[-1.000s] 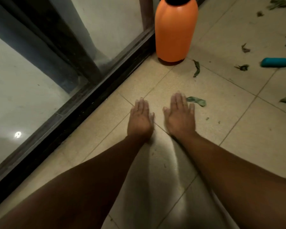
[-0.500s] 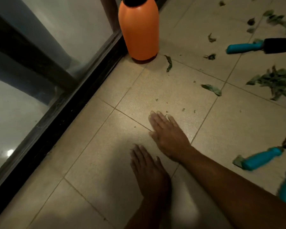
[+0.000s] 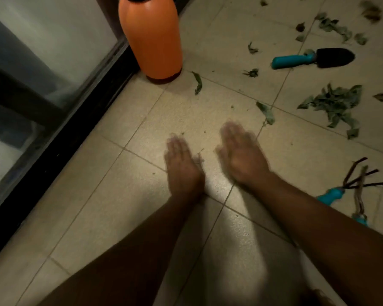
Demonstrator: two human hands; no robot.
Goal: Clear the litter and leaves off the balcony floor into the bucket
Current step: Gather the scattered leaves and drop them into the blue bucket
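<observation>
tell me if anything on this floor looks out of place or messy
Yes. Torn green leaves are strewn over the tiles at upper right, with a single leaf just ahead of the right hand. A trowel and a hand rake lie loose among them. No bucket is in view.

- Left hand (image 3: 181,164) and right hand (image 3: 241,155): motion-blurred, fingers smeared, contact with floor unclear.
- Orange bottle (image 3: 152,38): top cut off at upper edge.
- Teal-handled rake (image 3: 349,188), right: handle partly hidden behind forearm.
</observation>
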